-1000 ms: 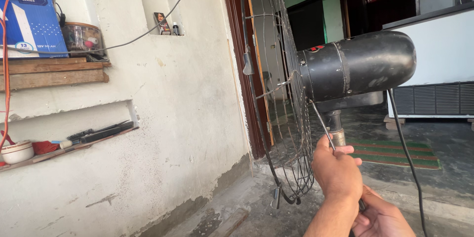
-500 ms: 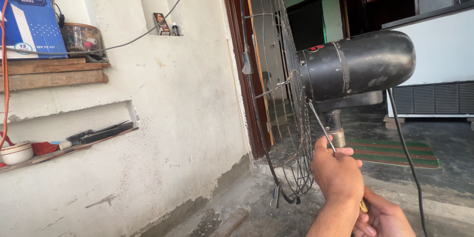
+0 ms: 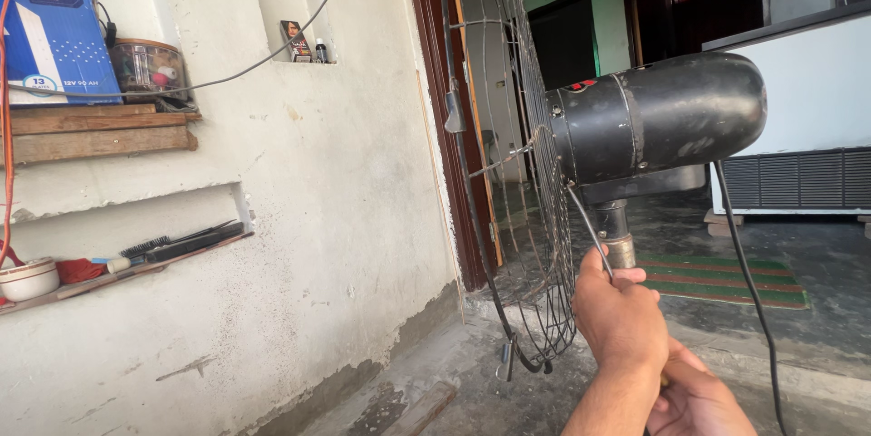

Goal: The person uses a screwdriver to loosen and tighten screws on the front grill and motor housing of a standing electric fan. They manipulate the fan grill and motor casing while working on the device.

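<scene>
1. Leftmost, the wooden shelf (image 3: 100, 132) and the wall niches sit well apart from the work, so only the fan matters for hand room
2. Next comes the round wire guard (image 3: 508, 173), standing upright just left of the black motor housing (image 3: 662, 114); I judge it best to keep knuckles and sleeve off its wires so the fan does not rock
3. One thin metal shaft (image 3: 588, 227) slants up from the hands, and its tip meets the housing at the lower front edge, beside the guard; it should be lined up straight with the spot it touches, since a slanted tip is likely to slip
4. Wrapped closed around the lower part of that shaft is the left hand (image 3: 621, 318), just in front of the stand post (image 3: 620, 241); a firm, steady hold there would guide the tip
5. Below and right, the right hand (image 3: 694, 400) is partly hidden behind the left wrist; I cannot tell how far it is closed or what it holds
6. Rightmost, the black cable (image 3: 748, 264) hangs from the housing, close to the forearms and easy to snag
</scene>
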